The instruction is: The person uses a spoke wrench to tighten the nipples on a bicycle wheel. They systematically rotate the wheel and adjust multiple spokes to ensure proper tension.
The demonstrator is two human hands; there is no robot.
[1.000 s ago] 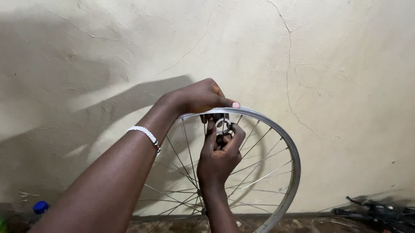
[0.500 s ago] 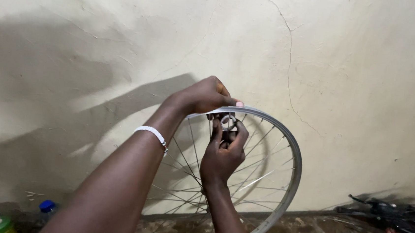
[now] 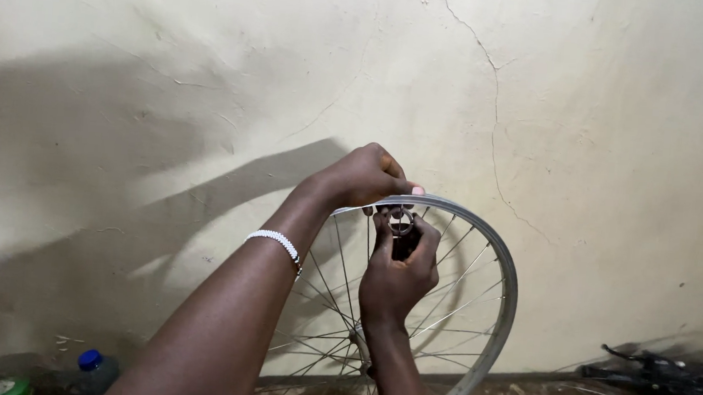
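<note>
Evidently the spoke work was mid-course: the bicycle wheel [image 3: 484, 317] stood upright against the wall [image 3: 210, 86], spokes in place, no tyre fitted. The left hand [image 3: 365, 178] gripped the rim's top, fingers closed over it. The right hand [image 3: 398, 268] pinched a small round spoke tool [image 3: 401, 222] just beneath the rim.

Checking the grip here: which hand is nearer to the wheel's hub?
Right. The right hand works a small round tool just under the rim, above the hub. The left hand grips the rim top, farther up.
</note>
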